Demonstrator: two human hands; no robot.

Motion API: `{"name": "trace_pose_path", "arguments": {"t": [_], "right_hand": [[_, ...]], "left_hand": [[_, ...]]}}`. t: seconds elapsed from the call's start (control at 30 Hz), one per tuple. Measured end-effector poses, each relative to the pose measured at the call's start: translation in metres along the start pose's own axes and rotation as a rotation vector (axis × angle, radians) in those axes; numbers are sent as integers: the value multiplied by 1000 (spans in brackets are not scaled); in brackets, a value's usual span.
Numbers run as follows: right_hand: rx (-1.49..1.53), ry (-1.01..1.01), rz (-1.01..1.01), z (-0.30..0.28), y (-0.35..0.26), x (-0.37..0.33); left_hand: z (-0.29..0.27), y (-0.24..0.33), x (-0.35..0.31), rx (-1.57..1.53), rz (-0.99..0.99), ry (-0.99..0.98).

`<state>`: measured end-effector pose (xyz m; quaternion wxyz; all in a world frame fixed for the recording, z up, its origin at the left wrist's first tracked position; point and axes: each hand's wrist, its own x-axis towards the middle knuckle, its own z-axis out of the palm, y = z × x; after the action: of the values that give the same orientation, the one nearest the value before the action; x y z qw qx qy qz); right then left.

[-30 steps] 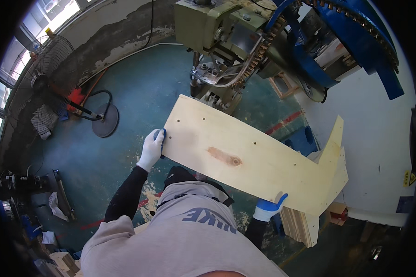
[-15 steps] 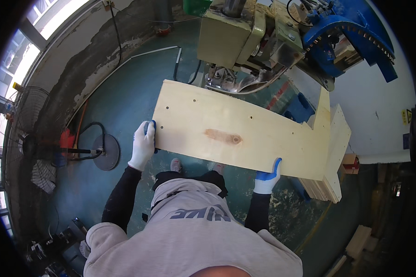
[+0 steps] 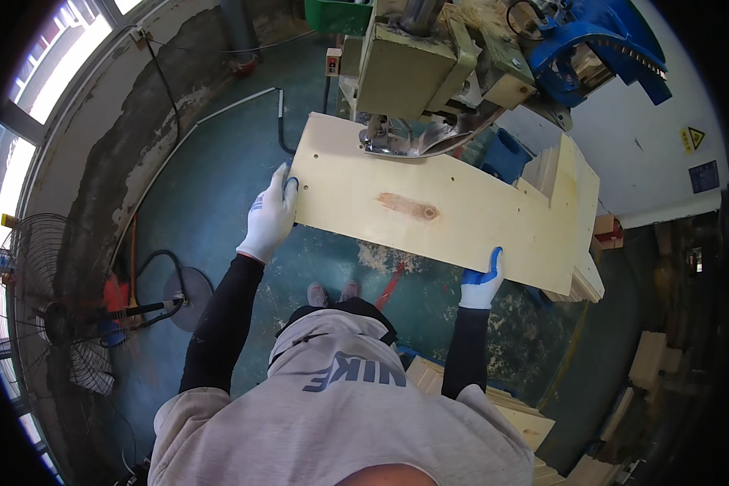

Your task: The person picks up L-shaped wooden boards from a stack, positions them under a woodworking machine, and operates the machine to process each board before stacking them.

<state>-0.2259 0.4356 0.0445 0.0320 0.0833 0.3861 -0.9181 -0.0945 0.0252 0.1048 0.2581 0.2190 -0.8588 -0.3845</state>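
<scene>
A pale wooden panel (image 3: pixel 356 194) with small drilled holes and a brown knot mark lies level between my hands. My left hand (image 3: pixel 270 212), in a white and blue glove, is closed on its left end. On the near edge towards the right, my right hand (image 3: pixel 483 280) grips the panel with the thumb on top; its other fingers are hidden underneath. The panel's far edge lies under the metal head (image 3: pixel 390 139) of a green-grey machine (image 3: pixel 403 69). Its right end overlaps a stack of similar panels (image 3: pixel 590 235).
A floor fan (image 3: pixel 55 322) on a round base stands at the left. Blue toothed machinery (image 3: pixel 595 49) hangs at the upper right. More cut boards (image 3: pixel 528 421) lie behind my right arm, and wood pieces (image 3: pixel 646 359) lie at the far right. Sawdust (image 3: pixel 387 257) covers part of the floor.
Both hands have carried the panel away from my body, and its far edge has passed under the machine head. Boards behind my right arm have come into view.
</scene>
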Motion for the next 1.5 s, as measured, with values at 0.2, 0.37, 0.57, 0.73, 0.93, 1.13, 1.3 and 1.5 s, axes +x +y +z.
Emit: {"name": "trace_pose_path", "arguments": {"t": [0.2, 0.37, 0.57, 0.73, 0.93, 1.13, 1.3, 1.5], "right_hand": [[-91, 4, -62, 3, -11, -16], [-34, 32, -49, -14, -7, 1], [-29, 77, -42, 0, -4, -18], [-22, 165, -30, -8, 10, -28], [-11, 136, -47, -11, 11, -38], [-26, 113, -83, 9, 11, -51], [-26, 127, -92, -3, 10, -49], [-11, 161, -85, 3, 10, -49]], "left_hand": [[-10, -14, -8, 356, 46, -278], [4, -10, 14, 277, -13, -293], [-4, -26, 16, 216, 39, -292], [-7, -26, 28, 148, 10, -303], [-10, -14, 31, 124, -98, -391], [-4, -35, 30, 25, -42, -290], [-4, -27, 35, 10, -111, -344], [-2, -28, 32, -44, -37, -207]]}}
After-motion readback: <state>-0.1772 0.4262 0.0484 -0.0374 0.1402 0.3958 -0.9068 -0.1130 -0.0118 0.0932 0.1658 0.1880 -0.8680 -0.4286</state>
